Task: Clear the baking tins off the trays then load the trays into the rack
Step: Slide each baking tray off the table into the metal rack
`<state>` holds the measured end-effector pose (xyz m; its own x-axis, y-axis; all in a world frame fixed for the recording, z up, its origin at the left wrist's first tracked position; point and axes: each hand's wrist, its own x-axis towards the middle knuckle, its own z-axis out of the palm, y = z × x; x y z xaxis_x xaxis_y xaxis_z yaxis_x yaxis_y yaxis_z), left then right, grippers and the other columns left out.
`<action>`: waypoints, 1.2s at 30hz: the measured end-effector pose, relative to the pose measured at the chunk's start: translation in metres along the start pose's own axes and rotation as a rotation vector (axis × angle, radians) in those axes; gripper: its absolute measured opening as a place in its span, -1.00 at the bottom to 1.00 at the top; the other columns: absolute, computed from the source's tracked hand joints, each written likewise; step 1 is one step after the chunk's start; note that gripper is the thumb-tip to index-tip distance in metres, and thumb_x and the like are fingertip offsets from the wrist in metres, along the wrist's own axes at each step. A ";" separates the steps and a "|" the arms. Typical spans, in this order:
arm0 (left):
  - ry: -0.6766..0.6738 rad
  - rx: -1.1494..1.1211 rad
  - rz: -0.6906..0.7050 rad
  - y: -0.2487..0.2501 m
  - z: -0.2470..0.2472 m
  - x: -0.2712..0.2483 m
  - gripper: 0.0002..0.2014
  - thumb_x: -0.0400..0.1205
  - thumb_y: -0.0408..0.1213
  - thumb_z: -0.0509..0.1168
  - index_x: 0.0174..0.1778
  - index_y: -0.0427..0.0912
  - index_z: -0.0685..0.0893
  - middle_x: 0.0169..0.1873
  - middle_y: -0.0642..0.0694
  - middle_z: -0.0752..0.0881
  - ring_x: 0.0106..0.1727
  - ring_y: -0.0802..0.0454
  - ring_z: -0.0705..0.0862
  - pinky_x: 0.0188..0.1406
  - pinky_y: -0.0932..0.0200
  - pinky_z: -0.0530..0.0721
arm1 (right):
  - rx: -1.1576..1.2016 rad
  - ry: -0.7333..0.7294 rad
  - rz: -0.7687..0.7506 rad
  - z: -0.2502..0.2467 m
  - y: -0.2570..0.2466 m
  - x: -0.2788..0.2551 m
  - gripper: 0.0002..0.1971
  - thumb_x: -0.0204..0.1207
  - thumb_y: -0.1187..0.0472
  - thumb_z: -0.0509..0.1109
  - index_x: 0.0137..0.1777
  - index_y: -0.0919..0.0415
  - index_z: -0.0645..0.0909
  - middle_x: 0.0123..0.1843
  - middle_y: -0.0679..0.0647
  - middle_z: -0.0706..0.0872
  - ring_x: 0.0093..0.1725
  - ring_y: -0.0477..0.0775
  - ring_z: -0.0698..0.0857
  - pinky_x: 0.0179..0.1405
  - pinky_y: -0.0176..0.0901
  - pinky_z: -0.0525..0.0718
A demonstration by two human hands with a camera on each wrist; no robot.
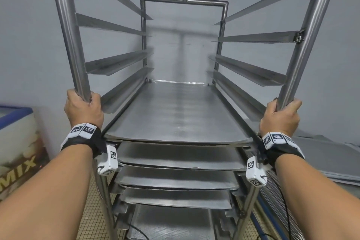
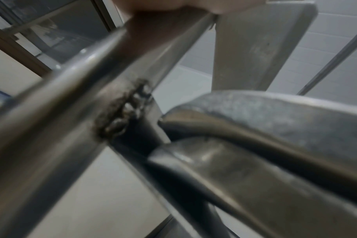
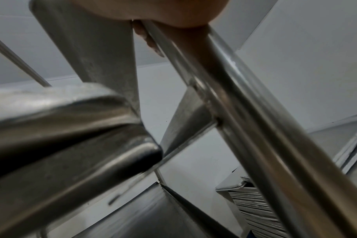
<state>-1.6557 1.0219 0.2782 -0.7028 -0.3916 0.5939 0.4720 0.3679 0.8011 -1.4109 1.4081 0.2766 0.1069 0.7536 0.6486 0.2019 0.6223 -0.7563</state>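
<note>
The rack (image 1: 183, 48) is held by both front uprights: the left hand (image 1: 83, 110) is wrapped round the left post (image 1: 68, 33), the right hand (image 1: 279, 118) round the right post (image 1: 305, 39), each grip closed on steel. Several trays (image 1: 175, 111) are seen slotted into the lower runners; those beneath the top one are mostly hidden. More trays (image 1: 327, 158) are stacked at the right, cut off by the frame edge. Both wrist views are blurred.

The tall steel tube rack (image 1: 303, 48) has bare angled runner ledges (image 1: 116, 62) above the top flat grey metal tray (image 1: 175, 115), leaving open slots there. Below, stacked trays (image 1: 179, 179) fill the levels closely.
</note>
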 end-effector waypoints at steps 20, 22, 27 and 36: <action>0.080 0.065 0.051 0.002 0.115 0.015 -0.72 0.61 -0.18 0.22 -0.01 -0.38 0.48 -0.18 -0.22 0.49 -0.18 -0.13 0.44 -0.16 -0.05 0.47 | 0.108 -0.076 -0.034 0.116 0.047 0.072 -0.65 0.67 0.04 0.19 0.25 0.34 0.39 -0.25 0.18 0.60 -0.29 0.32 0.63 -0.32 0.05 0.61; 0.083 0.063 0.046 -0.001 0.126 0.020 -0.70 0.60 -0.16 0.22 0.01 -0.38 0.49 -0.16 -0.22 0.50 -0.17 -0.15 0.48 -0.13 -0.08 0.52 | 0.106 -0.084 -0.035 0.130 0.049 0.076 -0.66 0.67 0.05 0.20 0.24 0.34 0.40 -0.24 0.18 0.60 -0.29 0.32 0.62 -0.33 0.00 0.56; 0.078 0.057 0.043 -0.009 0.149 0.034 -0.70 0.59 -0.16 0.21 -0.01 -0.37 0.48 -0.18 -0.23 0.52 -0.13 -0.29 0.59 -0.14 -0.10 0.55 | 0.116 -0.098 -0.025 0.161 0.052 0.085 -0.66 0.68 0.06 0.20 0.24 0.34 0.40 -0.23 0.17 0.60 -0.30 0.25 0.57 -0.31 -0.07 0.49; 0.080 0.051 0.042 -0.020 0.190 0.058 -0.71 0.63 -0.19 0.22 0.02 -0.41 0.49 -0.05 -0.45 0.63 -0.17 -0.15 0.46 -0.19 0.03 0.42 | 0.121 -0.087 -0.025 0.213 0.053 0.094 -0.69 0.69 0.10 0.20 0.21 0.38 0.40 -0.24 0.16 0.55 -0.30 0.25 0.49 -0.30 -0.07 0.40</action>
<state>-1.8071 1.1515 0.2826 -0.6372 -0.4398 0.6329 0.4715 0.4271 0.7716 -1.5971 1.5573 0.2795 0.0171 0.7497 0.6615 0.0843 0.6582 -0.7481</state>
